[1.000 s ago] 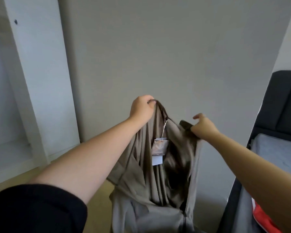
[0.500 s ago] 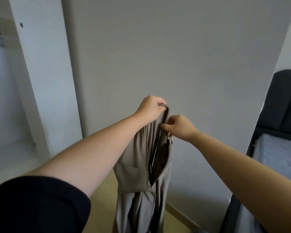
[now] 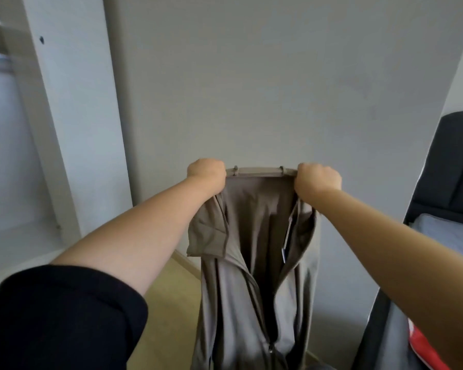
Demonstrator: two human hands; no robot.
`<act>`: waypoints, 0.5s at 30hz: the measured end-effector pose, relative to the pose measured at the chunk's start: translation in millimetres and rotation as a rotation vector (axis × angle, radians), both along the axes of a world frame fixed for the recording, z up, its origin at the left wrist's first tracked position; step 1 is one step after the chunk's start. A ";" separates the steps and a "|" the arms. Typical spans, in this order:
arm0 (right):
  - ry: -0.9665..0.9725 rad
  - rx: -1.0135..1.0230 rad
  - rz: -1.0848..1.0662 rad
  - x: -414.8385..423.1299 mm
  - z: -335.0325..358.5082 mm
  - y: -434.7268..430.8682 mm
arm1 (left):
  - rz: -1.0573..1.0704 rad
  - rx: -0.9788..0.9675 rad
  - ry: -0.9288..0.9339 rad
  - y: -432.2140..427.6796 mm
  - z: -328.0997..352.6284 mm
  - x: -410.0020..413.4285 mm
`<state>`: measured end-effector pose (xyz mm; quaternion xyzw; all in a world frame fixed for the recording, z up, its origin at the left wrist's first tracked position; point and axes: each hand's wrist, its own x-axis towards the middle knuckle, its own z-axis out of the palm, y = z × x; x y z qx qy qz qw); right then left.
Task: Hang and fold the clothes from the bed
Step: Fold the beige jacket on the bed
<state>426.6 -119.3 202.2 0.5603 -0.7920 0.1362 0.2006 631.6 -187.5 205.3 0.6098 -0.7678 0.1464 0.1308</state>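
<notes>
Head view: taupe garment (image 3: 259, 209), tag (image 3: 284, 253) illegible.

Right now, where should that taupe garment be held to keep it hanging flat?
Grip the taupe garment by its top band, at both ends, curling over the edge from above, as the left hand and right hand do. The band runs taut and level between them, and the cloth below hangs straight down.
</notes>
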 end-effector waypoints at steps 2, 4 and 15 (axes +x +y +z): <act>0.030 0.139 -0.054 -2.6 0.6 3.8 | 0.033 0.047 -0.005 -1.0 -6.2 -1.1; 0.070 0.005 0.003 -10.0 -3.6 4.2 | -0.006 -0.067 0.033 -3.3 -11.3 1.5; -0.664 0.140 -0.095 -35.4 -10.4 7.7 | 0.033 0.584 0.576 -10.5 -27.6 -2.3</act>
